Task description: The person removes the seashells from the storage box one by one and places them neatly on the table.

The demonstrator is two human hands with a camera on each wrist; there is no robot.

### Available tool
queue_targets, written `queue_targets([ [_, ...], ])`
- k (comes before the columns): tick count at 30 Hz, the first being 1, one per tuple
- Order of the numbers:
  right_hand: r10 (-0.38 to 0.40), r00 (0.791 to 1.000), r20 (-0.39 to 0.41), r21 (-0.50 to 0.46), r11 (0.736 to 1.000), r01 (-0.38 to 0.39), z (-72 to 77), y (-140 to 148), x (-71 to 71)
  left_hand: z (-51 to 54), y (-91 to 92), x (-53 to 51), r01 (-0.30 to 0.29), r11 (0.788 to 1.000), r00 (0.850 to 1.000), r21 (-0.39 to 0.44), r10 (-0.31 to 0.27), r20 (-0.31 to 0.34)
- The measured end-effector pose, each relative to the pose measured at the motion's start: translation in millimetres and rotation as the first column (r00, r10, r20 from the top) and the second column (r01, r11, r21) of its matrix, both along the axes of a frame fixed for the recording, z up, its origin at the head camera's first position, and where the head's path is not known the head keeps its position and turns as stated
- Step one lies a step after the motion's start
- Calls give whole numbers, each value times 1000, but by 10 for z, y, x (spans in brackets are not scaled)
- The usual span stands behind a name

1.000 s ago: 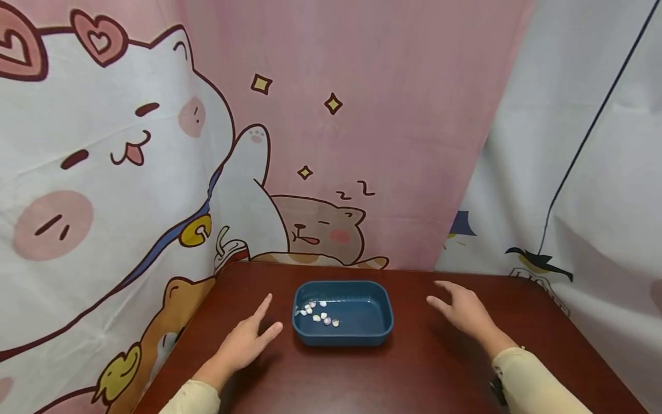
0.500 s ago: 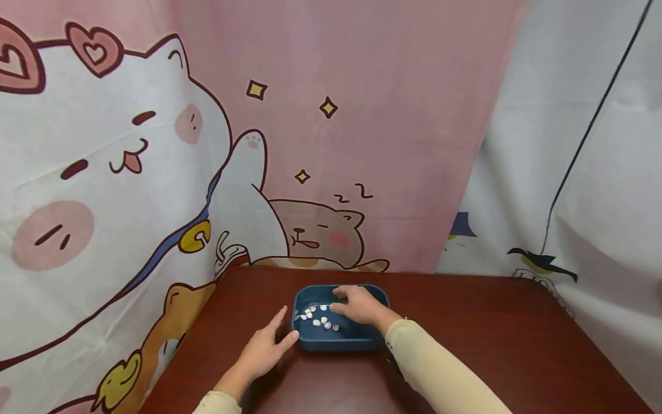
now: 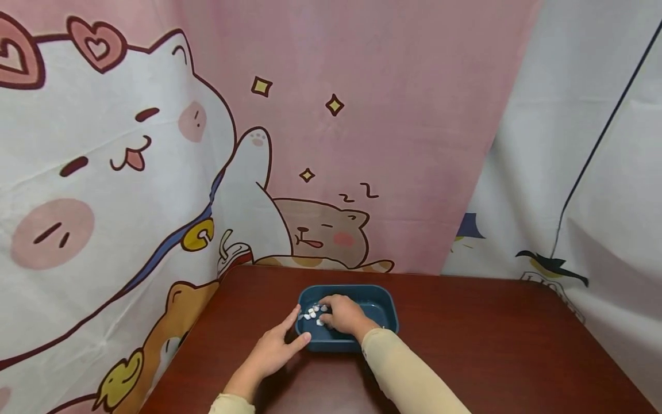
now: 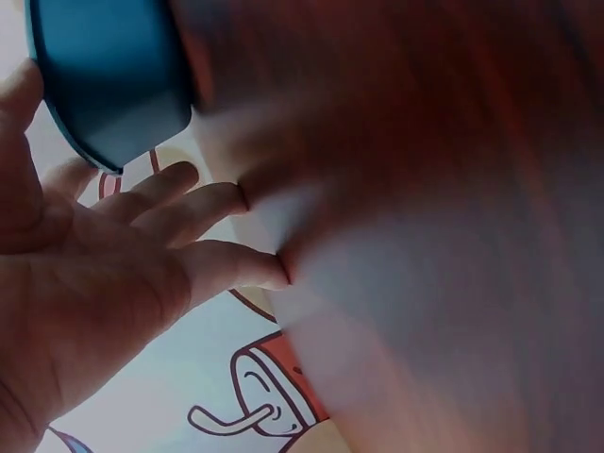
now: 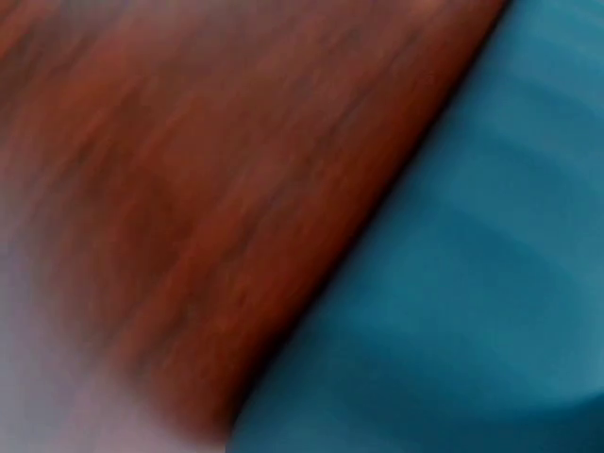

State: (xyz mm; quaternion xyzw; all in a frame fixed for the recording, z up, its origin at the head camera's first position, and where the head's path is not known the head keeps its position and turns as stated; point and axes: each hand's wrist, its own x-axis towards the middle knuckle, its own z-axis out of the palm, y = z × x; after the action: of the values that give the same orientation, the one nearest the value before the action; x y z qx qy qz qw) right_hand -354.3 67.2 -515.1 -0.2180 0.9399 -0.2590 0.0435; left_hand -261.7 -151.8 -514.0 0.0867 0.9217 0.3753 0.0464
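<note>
A blue rectangular tray [image 3: 331, 346] sits on the table, with several small whitish pieces [image 3: 312, 314], perhaps shells or pebbles, at its left end. My right hand [image 3: 345, 315] reaches down inside the tray, its fingers and thumb spread apart around the pieces on their right side. Some pieces are hidden under it. At the tray's left front corner is my left hand [image 3: 274, 348], fingers straight and thumb apart. In the left wrist view, the thumb of that left hand [image 4: 104, 245] lies against the tray [image 4: 113, 75]. The right wrist view shows only blurred tray wall [image 5: 472, 283] and tabletop.
The dark red-brown wooden table [image 3: 465, 339] extends on both sides of the tray. Behind it hangs a pink and white curtain [image 3: 403, 144] printed with cartoon animals. A thin dark line [image 3: 600, 138] runs down the curtain at the right.
My right hand has swung left from beside the tray and lowered into it, towards the pieces. My left hand has moved right, up to the tray's left side.
</note>
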Motion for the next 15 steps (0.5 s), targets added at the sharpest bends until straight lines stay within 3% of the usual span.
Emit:
queue_targets([
  [3, 7, 997, -74, 41, 999, -4, -30, -49, -5, 6, 0, -6, 10, 1000, 1000, 5, -10, 2],
  [7, 21, 989, -147, 89, 996, -7, -93, -74, -29, 31, -2, 10, -19, 1000, 1000, 14, 19, 20],
  [15, -4, 983, -183, 131, 991, 29, -116, -64, -62, 39, -1, 2, -16, 999, 999, 30, 15, 31],
])
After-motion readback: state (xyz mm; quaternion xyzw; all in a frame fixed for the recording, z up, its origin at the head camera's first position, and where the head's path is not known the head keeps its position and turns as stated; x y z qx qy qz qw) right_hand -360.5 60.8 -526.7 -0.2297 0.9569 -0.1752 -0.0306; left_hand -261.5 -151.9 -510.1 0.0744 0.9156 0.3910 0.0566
